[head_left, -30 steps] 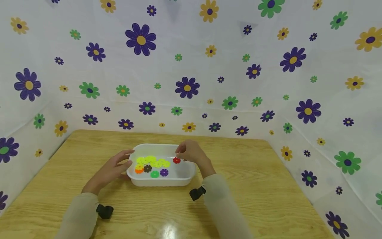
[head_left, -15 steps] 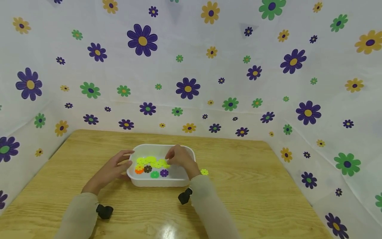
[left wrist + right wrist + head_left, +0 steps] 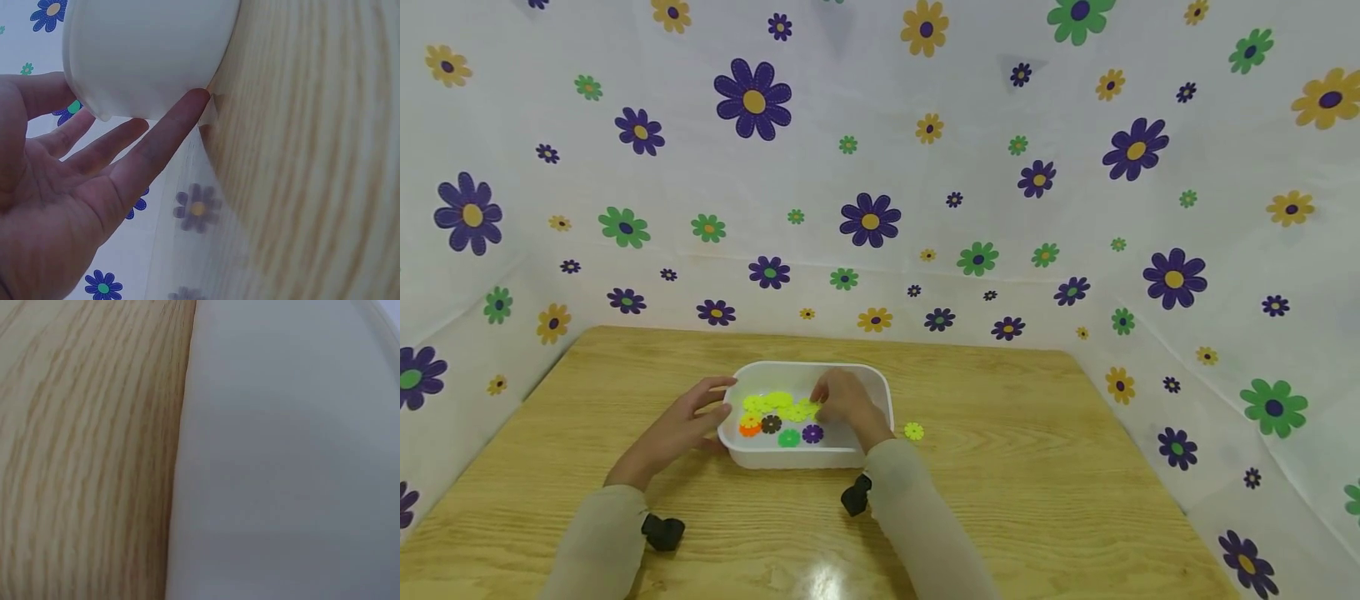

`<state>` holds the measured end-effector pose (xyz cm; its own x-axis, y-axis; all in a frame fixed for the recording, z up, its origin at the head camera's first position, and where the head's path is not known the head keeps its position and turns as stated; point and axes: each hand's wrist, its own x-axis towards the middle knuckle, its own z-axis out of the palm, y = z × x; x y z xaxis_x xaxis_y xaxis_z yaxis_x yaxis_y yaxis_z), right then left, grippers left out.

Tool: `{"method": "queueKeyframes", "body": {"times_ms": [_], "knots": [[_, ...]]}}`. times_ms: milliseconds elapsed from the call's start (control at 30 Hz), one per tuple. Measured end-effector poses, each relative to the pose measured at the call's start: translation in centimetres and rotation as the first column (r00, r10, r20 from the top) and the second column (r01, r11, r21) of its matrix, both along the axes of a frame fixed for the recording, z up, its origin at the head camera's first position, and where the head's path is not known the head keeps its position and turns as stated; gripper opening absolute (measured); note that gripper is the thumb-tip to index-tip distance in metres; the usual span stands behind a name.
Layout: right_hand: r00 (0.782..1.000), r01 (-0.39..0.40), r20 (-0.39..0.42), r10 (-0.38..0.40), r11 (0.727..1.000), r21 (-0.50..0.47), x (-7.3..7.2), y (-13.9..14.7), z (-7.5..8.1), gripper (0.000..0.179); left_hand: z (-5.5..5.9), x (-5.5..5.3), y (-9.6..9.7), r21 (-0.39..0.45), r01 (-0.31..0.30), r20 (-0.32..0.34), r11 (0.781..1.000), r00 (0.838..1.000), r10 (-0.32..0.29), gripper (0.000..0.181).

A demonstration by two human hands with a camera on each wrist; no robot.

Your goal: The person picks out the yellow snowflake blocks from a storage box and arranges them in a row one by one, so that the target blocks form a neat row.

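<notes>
A white plastic tub (image 3: 820, 458) holds several small notched discs shaped like flowers. Yellow discs (image 3: 778, 402) lie in a cluster towards the back left. In front of them are an orange disc (image 3: 749, 431), a brown disc (image 3: 771, 424), a green disc (image 3: 788, 437) and a purple disc (image 3: 812, 433). My left hand (image 3: 688, 417) touches the tub's left end, its fingers extended along the outer wall (image 3: 144, 56). Inside the tub, my right hand (image 3: 847, 402) has its fingertips down at the right end of the yellow cluster; whether they pinch a disc I cannot tell.
A single yellow disc (image 3: 913, 431) lies on the wooden table (image 3: 1037, 483) just right of the tub. White flower-printed sheeting (image 3: 880, 167) encloses the back and both sides of the table. The right wrist view shows only the tub's outer wall (image 3: 281, 456) and table.
My right hand has moved left and slightly down within the tub, from over a red disc to the yellow cluster, and now covers the red disc's spot. The left hand stays put.
</notes>
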<state>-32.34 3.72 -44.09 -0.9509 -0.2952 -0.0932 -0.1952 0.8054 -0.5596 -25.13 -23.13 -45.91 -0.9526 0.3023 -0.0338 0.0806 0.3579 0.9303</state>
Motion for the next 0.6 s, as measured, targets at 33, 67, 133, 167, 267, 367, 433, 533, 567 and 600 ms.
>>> {"method": "queueKeyframes", "body": {"times_ms": [33, 67, 133, 167, 267, 367, 433, 533, 567, 600], "knots": [[1.000, -0.003, -0.002, 0.003, 1.000, 0.004, 0.0, 0.0, 0.0, 0.020, 0.0, 0.0, 0.0, 0.001, 0.000, -0.001, 1.000, 1.000, 0.000, 0.058], [1.000, -0.005, -0.002, 0.005, 1.000, 0.009, 0.1, -0.1, 0.0, 0.020, -0.1, 0.0, 0.0, 0.001, -0.001, -0.003, 1.000, 1.000, 0.001, 0.058], [1.000, -0.013, -0.008, 0.013, 1.000, 0.010, 0.1, -0.1, 0.1, 0.019, -0.1, 0.0, 0.0, 0.001, -0.001, -0.005, 1.000, 1.000, 0.001, 0.058], [1.000, -0.014, -0.009, 0.014, 1.000, 0.006, 0.1, 0.0, 0.1, 0.018, -0.2, 0.0, -0.1, 0.002, -0.001, -0.005, 1.000, 1.000, 0.001, 0.058], [1.000, -0.023, -0.014, 0.023, 1.000, -0.005, 0.2, 0.1, 0.2, 0.014, -0.2, 0.0, -0.1, 0.005, 0.001, -0.008, 1.000, 1.000, 0.000, 0.058], [0.999, -0.036, -0.010, 0.036, 0.999, -0.023, 0.3, 0.2, 0.5, 0.011, -0.3, 0.0, -0.1, 0.010, 0.005, -0.007, 1.000, 1.000, -0.005, 0.058], [0.999, -0.042, 0.012, 0.042, 0.998, -0.044, 0.4, 0.3, 0.8, 0.010, -0.3, 0.0, -0.1, 0.008, 0.006, -0.004, 1.000, 1.000, -0.005, 0.058], [0.997, -0.043, 0.056, 0.048, 0.996, -0.081, 0.5, 0.6, 1.6, 0.008, -0.2, 0.0, -0.1, 0.005, 0.005, 0.003, 1.000, 1.000, -0.005, 0.059], [0.996, -0.044, 0.071, 0.051, 0.995, -0.091, 0.6, 0.7, 1.8, 0.008, -0.1, 0.0, -0.1, 0.005, 0.005, 0.004, 1.000, 1.000, -0.005, 0.059], [0.995, -0.046, 0.080, 0.053, 0.994, -0.097, 0.7, 0.8, 2.1, 0.008, -0.1, 0.0, -0.1, 0.007, 0.006, 0.005, 1.000, 1.000, -0.006, 0.059]]}}
